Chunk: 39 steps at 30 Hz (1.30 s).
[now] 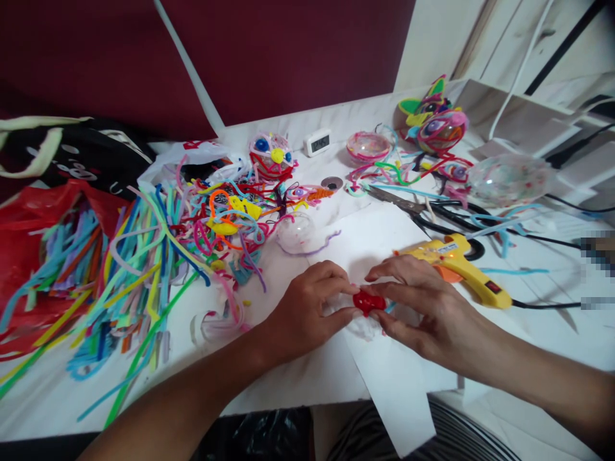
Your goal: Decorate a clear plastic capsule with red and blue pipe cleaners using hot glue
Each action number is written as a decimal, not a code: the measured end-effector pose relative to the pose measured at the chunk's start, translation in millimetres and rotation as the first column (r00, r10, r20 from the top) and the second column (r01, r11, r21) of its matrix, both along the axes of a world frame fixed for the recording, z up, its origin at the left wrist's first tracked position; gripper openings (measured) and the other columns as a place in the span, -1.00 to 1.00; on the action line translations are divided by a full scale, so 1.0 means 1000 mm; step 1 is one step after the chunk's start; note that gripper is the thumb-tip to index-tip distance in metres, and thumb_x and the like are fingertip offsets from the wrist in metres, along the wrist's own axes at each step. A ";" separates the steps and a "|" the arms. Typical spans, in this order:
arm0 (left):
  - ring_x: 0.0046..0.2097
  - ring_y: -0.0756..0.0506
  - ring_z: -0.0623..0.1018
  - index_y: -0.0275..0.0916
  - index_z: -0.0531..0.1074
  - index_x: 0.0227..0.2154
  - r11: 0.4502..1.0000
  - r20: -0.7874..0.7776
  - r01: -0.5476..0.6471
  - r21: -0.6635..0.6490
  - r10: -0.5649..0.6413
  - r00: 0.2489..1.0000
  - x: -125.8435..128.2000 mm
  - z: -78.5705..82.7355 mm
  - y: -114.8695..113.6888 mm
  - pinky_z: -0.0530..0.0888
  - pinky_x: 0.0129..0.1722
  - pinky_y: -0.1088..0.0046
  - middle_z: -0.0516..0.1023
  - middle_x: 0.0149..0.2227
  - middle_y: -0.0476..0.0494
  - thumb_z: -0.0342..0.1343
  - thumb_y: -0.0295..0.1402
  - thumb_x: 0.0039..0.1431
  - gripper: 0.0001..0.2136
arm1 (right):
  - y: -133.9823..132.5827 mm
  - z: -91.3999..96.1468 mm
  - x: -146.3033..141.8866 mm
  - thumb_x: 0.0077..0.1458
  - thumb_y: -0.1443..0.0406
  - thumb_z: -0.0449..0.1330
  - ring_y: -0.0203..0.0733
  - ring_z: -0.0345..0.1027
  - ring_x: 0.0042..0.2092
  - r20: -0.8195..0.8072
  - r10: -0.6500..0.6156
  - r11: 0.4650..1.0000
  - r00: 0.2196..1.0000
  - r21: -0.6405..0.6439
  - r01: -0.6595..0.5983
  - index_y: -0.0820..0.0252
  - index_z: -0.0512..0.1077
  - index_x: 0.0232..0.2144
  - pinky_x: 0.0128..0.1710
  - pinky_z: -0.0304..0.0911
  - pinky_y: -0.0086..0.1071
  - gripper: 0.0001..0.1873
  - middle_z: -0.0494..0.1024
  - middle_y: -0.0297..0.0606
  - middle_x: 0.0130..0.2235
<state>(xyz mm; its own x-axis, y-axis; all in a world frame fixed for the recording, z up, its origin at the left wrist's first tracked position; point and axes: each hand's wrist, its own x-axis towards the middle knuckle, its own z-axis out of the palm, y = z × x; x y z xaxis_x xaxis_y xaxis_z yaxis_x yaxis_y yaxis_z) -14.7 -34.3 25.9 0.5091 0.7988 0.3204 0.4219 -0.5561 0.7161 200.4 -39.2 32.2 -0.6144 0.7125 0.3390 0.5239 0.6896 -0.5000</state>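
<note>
A small red craft piece (368,301) sits between my two hands over a white paper sheet (384,378). My left hand (307,307) pinches it from the left with curled fingers. From the right, the fingertips of my right hand (423,307) close on the same piece. Something white and fluffy shows just under it. A yellow glue gun (468,269) lies right behind my right hand, its cord running off to the right.
A heap of coloured pipe cleaners (134,269) covers the left of the white table. Behind are clear plastic balls (294,232), finished pipe-cleaner figures (435,125), black scissors (432,214), a small white clock (318,142) and a red bag (29,224).
</note>
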 end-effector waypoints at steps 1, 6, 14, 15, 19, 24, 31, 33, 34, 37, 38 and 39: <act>-0.22 -0.05 0.50 -0.28 0.51 -0.26 1.000 -0.019 -0.012 -0.019 0.012 1.000 0.001 0.002 0.000 0.46 -0.20 0.40 0.48 -0.27 -0.15 0.23 -0.40 0.04 -0.83 | 0.000 0.000 0.000 0.10 0.32 0.16 -0.07 0.28 -0.04 0.000 0.002 1.000 1.000 -0.003 -0.002 0.11 0.46 -0.15 -0.05 0.23 -0.09 -0.78 0.46 -0.17 -0.11; -0.42 0.03 0.45 -0.27 0.51 -0.32 0.976 -0.097 -0.048 -0.213 0.027 0.995 0.004 0.014 0.001 0.40 -0.42 0.54 0.49 -0.43 -0.03 0.23 -0.45 -0.01 -0.85 | 0.000 0.003 0.000 0.08 0.32 0.17 -0.06 0.33 -0.07 -0.002 -0.015 1.000 1.000 0.018 0.015 0.10 0.49 -0.18 -0.09 0.26 -0.10 -0.78 0.49 -0.16 -0.13; -0.48 0.08 0.44 -0.30 0.48 -0.37 0.897 -0.131 -0.074 -0.435 0.018 0.991 0.011 0.029 0.008 0.35 -0.49 0.63 0.47 -0.54 0.05 0.22 -0.52 -0.08 -0.86 | -0.001 0.004 -0.002 0.09 0.34 0.16 -0.07 0.33 -0.10 -0.009 -0.019 1.000 1.000 -0.004 0.019 0.14 0.49 -0.25 -0.11 0.26 -0.11 -0.83 0.49 -0.14 -0.15; -0.48 0.07 0.45 -0.30 0.48 -0.38 0.898 -0.145 -0.077 -0.433 0.015 0.989 0.012 0.030 0.008 0.35 -0.49 0.63 0.47 -0.53 0.05 0.22 -0.52 -0.08 -0.86 | -0.001 0.004 -0.002 0.09 0.34 0.15 -0.07 0.33 -0.11 -0.011 -0.016 1.000 1.000 -0.006 0.016 0.15 0.49 -0.25 -0.11 0.26 -0.10 -0.84 0.48 -0.14 -0.15; -0.45 0.04 0.49 -0.29 0.48 -0.41 0.911 -0.214 -0.080 -0.404 -0.009 0.977 0.015 0.034 0.010 0.37 -0.48 0.60 0.52 -0.51 0.02 0.21 -0.51 -0.09 -0.88 | -0.002 0.002 -0.001 0.10 0.37 0.14 -0.09 0.33 -0.14 -0.024 -0.009 1.000 1.000 -0.027 0.008 0.15 0.48 -0.26 -0.06 0.21 -0.05 -0.85 0.48 -0.15 -0.18; -0.44 0.01 0.52 -0.29 0.48 -0.46 0.922 -0.304 -0.101 -0.375 -0.019 0.953 0.019 0.041 0.012 0.37 -0.48 0.58 0.54 -0.51 0.00 0.22 -0.49 -0.10 -0.92 | -0.002 0.002 -0.001 0.09 0.38 0.15 -0.12 0.34 -0.19 -0.029 -0.011 0.999 1.000 -0.046 0.010 0.14 0.48 -0.26 -0.09 0.21 -0.07 -0.84 0.47 -0.18 -0.22; -0.44 0.00 0.52 -0.29 0.48 -0.49 0.928 -0.350 -0.102 -0.357 -0.032 0.936 0.023 0.047 0.014 0.35 -0.50 0.59 0.55 -0.52 0.00 0.20 -0.51 -0.12 -0.93 | -0.002 0.003 -0.001 0.08 0.38 0.14 -0.14 0.34 -0.22 -0.032 -0.014 0.999 0.999 -0.045 0.013 0.15 0.48 -0.30 -0.19 0.24 -0.17 -0.86 0.46 -0.19 -0.27; -0.44 0.00 0.52 -0.29 0.48 -0.49 0.928 -0.352 -0.107 -0.358 -0.028 0.935 0.023 0.047 0.013 0.34 -0.51 0.59 0.55 -0.52 0.00 0.20 -0.51 -0.13 -0.93 | -0.002 0.002 -0.001 0.09 0.38 0.14 -0.14 0.33 -0.22 -0.033 -0.012 0.999 0.999 -0.049 0.011 0.15 0.48 -0.29 -0.19 0.24 -0.17 -0.86 0.46 -0.19 -0.27; -0.44 0.00 0.52 -0.29 0.48 -0.49 0.927 -0.357 -0.108 -0.359 -0.030 0.934 0.023 0.047 0.013 0.34 -0.51 0.59 0.55 -0.51 -0.01 0.20 -0.50 -0.13 -0.93 | -0.002 0.001 -0.001 0.09 0.37 0.14 -0.14 0.32 -0.22 -0.034 -0.014 0.999 0.999 -0.050 0.012 0.15 0.48 -0.29 -0.19 0.23 -0.17 -0.86 0.46 -0.19 -0.26; -0.43 -0.01 0.51 -0.28 0.48 -0.48 0.927 -0.377 -0.113 -0.358 -0.032 0.926 0.023 0.047 0.013 0.34 -0.51 0.59 0.55 -0.50 -0.01 0.20 -0.48 -0.14 -0.92 | -0.003 0.000 -0.001 0.11 0.36 0.13 -0.14 0.31 -0.21 -0.025 -0.016 0.998 1.000 -0.057 0.014 0.16 0.48 -0.29 -0.15 0.21 -0.14 -0.87 0.46 -0.19 -0.25; -0.43 -0.01 0.51 -0.28 0.48 -0.47 0.927 -0.380 -0.117 -0.357 -0.030 0.925 0.023 0.047 0.013 0.34 -0.51 0.59 0.54 -0.50 -0.01 0.20 -0.48 -0.14 -0.91 | -0.003 0.000 0.000 0.11 0.36 0.13 -0.14 0.31 -0.21 -0.020 -0.016 0.998 1.000 -0.054 0.015 0.16 0.48 -0.29 -0.14 0.20 -0.13 -0.87 0.46 -0.19 -0.25; -0.43 -0.01 0.51 -0.28 0.48 -0.47 0.927 -0.382 -0.119 -0.356 -0.028 0.924 0.023 0.047 0.013 0.34 -0.51 0.59 0.54 -0.50 -0.01 0.20 -0.48 -0.14 -0.91 | -0.003 0.000 -0.001 0.12 0.35 0.13 -0.13 0.30 -0.20 -0.010 -0.015 0.999 1.000 -0.048 0.015 0.16 0.49 -0.28 -0.14 0.20 -0.13 -0.86 0.46 -0.18 -0.24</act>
